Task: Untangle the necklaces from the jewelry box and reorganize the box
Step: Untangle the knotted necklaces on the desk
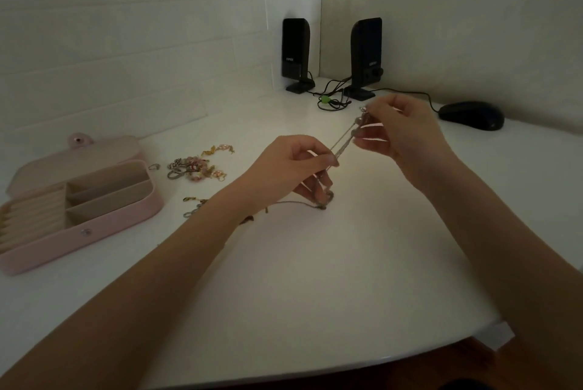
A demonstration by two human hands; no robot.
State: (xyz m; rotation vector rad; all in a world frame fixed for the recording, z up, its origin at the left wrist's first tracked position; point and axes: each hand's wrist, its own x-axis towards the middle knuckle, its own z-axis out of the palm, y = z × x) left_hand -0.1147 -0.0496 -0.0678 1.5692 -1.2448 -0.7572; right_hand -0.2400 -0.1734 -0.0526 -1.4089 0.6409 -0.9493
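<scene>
A thin silver necklace chain (343, 142) is stretched taut above the white table (315, 263) between both hands. My left hand (290, 168) pinches its lower part, and the rest trails down to a small tangle (323, 202) on the table. My right hand (400, 130) pinches the upper end with its beads, raised higher and to the right. The pink jewelry box (94, 222) lies open at the left, its beige compartments look bare. A pile of rings and bracelets (195, 167) lies loose between the box and my left hand.
Two black speakers (296, 52) (366, 52) with tangled cables stand in the back corner. A black mouse (471, 115) sits at the right rear. A few small jewelry pieces (194, 206) lie beside the box. The table's front edge curves at lower right.
</scene>
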